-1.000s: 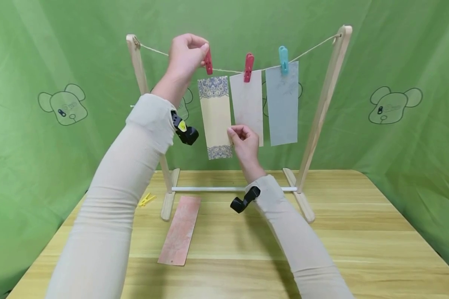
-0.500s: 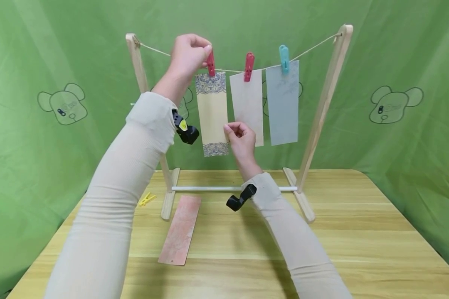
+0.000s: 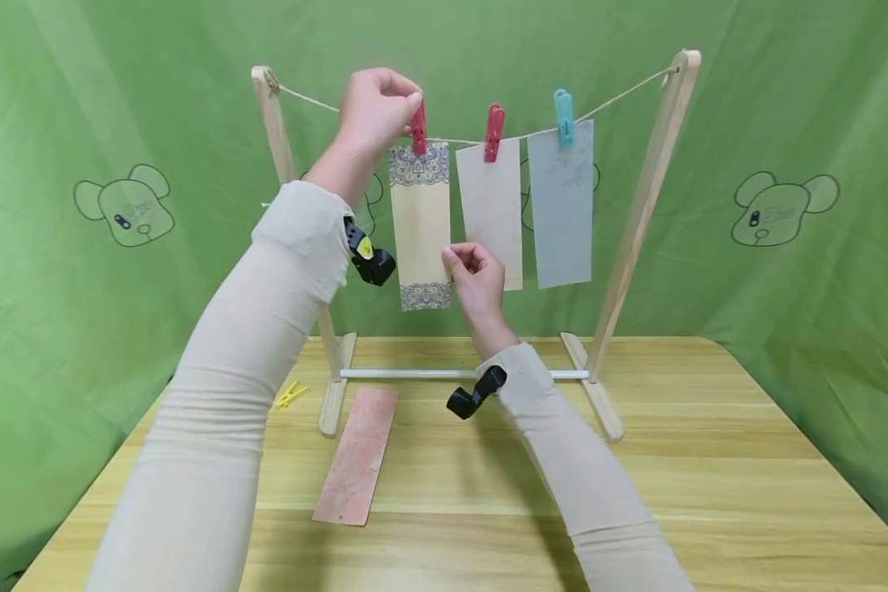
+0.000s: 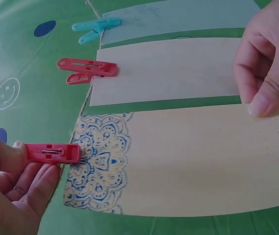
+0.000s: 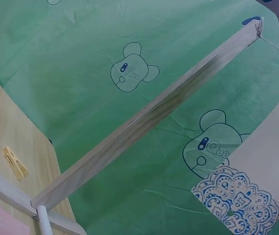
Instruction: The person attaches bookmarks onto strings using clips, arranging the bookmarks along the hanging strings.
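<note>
Pegging the patterned card (image 3: 420, 222) to the string (image 3: 459, 141): our left hand (image 3: 373, 107) pinches the red peg (image 3: 418, 128), right hand (image 3: 476, 275) pinches the card's edge. Next we'd ease off the peg.

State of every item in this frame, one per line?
Left hand: pinching left red peg at the string.
Right hand: pinching patterned card near its lower edge.
Patterned card: hanging upright.
White card: pegged, hanging.
Blue card: pegged, hanging.
Pink card: flat on table.
Yellow peg: loose on table.
</note>
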### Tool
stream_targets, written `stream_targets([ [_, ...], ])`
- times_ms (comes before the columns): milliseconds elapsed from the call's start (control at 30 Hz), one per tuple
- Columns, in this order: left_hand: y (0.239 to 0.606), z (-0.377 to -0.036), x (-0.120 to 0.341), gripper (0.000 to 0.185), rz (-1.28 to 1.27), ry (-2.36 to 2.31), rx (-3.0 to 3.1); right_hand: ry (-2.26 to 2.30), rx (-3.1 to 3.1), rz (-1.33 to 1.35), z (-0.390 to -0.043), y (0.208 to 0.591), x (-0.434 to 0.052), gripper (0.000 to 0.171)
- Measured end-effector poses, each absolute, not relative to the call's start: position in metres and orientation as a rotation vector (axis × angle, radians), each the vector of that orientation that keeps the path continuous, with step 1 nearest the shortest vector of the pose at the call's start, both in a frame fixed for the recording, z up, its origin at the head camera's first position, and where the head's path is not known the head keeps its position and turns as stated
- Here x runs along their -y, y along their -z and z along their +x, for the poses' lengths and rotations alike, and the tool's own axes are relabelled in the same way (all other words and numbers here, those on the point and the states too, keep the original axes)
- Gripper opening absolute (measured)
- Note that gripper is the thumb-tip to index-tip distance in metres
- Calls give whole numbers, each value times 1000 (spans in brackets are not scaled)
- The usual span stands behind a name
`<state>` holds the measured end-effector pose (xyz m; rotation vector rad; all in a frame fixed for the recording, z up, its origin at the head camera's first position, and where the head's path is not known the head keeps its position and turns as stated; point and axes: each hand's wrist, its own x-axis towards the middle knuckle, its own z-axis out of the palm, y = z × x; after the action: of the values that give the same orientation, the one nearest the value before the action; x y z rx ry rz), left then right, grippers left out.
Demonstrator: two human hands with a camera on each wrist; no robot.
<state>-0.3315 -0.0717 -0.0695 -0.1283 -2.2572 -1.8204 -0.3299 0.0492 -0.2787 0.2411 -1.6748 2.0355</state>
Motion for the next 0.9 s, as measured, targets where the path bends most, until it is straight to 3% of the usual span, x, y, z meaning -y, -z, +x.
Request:
stream_targets([
  [200, 70, -331, 72, 12, -111, 1777, 2301, -2023, 1694, 248, -330, 276, -46, 17],
  [900, 71, -328, 74, 24, -167, 1851, 2291, -2065, 1686, 248, -333, 276, -47, 13],
])
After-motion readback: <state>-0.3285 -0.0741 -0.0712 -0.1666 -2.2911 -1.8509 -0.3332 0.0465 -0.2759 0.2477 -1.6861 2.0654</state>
